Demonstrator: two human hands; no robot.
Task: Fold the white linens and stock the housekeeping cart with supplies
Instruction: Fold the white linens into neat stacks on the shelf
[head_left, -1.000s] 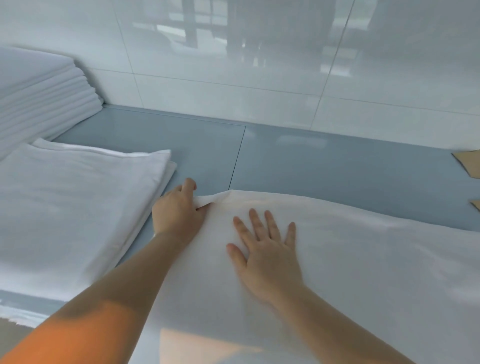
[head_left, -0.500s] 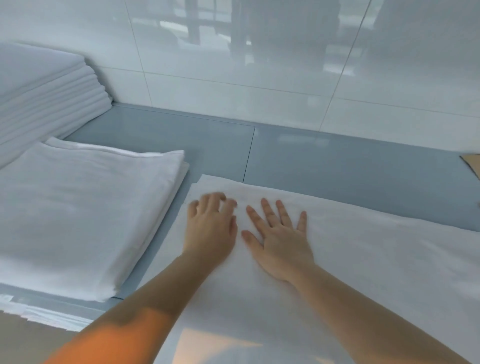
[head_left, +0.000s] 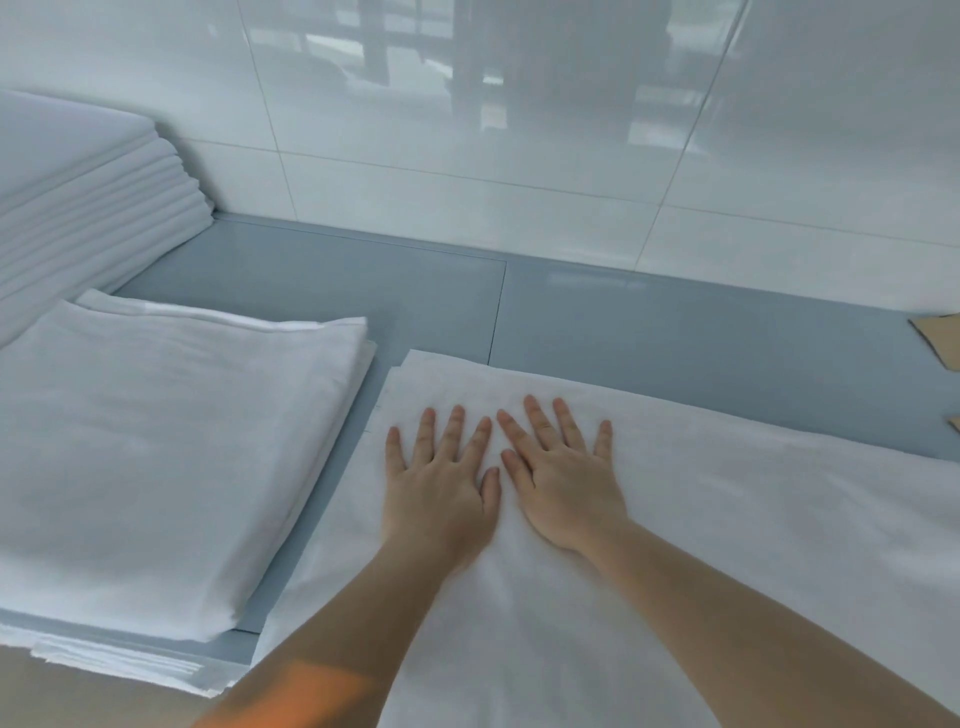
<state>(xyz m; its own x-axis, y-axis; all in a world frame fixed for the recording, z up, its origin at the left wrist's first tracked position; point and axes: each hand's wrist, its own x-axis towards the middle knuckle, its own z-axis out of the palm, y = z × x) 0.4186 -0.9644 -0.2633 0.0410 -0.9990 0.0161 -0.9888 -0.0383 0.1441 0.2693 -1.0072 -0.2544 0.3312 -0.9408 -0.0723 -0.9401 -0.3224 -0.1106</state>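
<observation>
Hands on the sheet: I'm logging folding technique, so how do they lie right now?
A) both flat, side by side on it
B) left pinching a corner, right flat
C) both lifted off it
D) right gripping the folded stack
A: the left hand and right hand both press flat, fingers spread, on the white sheet.

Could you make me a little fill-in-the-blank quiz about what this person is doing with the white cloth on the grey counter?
1. Both hands, the left hand and the right hand, lie ____ on the white sheet.
2. The folded linen lies to the ____ of the hands.
3. The counter is coloured ____.
4. The wall behind is covered in white ____.

Missing words: flat; left; grey; tiles
</observation>
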